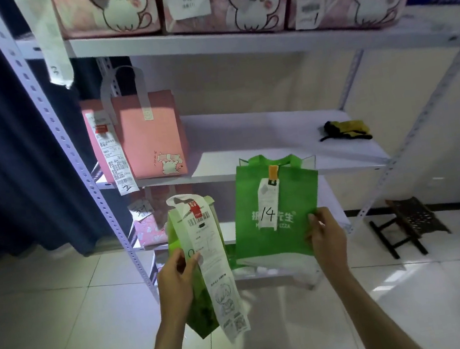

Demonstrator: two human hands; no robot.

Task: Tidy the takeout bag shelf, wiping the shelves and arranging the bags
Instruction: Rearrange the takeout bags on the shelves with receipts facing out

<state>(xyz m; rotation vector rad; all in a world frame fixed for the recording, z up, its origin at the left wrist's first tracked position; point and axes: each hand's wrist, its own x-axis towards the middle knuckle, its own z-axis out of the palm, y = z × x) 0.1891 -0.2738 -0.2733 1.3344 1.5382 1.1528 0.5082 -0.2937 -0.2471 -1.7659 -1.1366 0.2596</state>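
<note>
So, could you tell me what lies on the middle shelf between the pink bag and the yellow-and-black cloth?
Nothing: in the head view, the shelf is bare white between the pink bag and the cloth.

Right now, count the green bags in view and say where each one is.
2. One green bag, tagged 14, is held by the right hand; the other green bag, with a long receipt, is in the left hand. Others may be hidden.

Single head-worn wide-angle view, looking forward and down, close to the shelf unit (234, 46)
</note>
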